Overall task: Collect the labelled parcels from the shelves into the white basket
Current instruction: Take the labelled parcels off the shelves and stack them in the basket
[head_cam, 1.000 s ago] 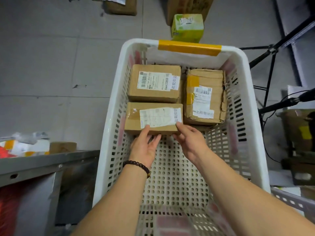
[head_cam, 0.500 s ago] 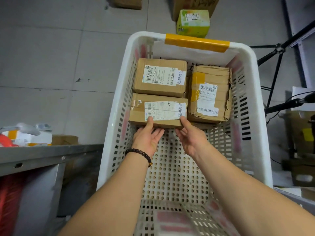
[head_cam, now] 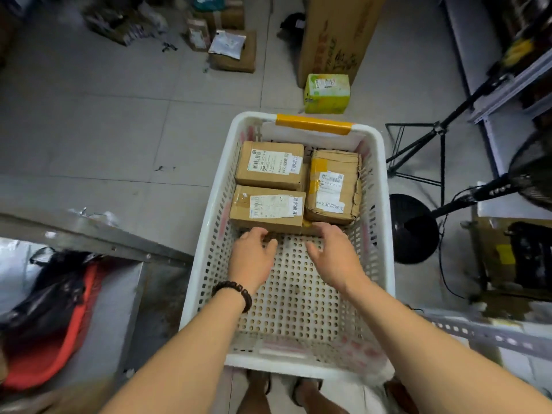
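Note:
The white basket (head_cam: 206,255) stands on the floor in front of me, with orange tape on its far rim. Three labelled cardboard parcels lie flat in its far half: a back-left parcel (head_cam: 270,164), a front-left parcel (head_cam: 268,209) and a crumpled right parcel (head_cam: 333,186). My left hand (head_cam: 252,258) hovers over the basket floor just below the front-left parcel, fingers loosely bent, holding nothing. My right hand (head_cam: 334,255) is beside it, fingers relaxed, its tips near that parcel's lower right corner. I cannot tell whether the fingertips still touch the cardboard.
A metal shelf edge (head_cam: 89,234) runs at the left, with red and black bags (head_cam: 50,309) below it. A green-yellow box (head_cam: 327,92) and a tall carton (head_cam: 334,34) stand beyond the basket. A black tripod (head_cam: 424,150) and a round stand base (head_cam: 413,228) are at the right.
Both hands have let go of the front-left parcel and drawn back a little toward me. The view has pulled up and back, showing more floor and the whole basket.

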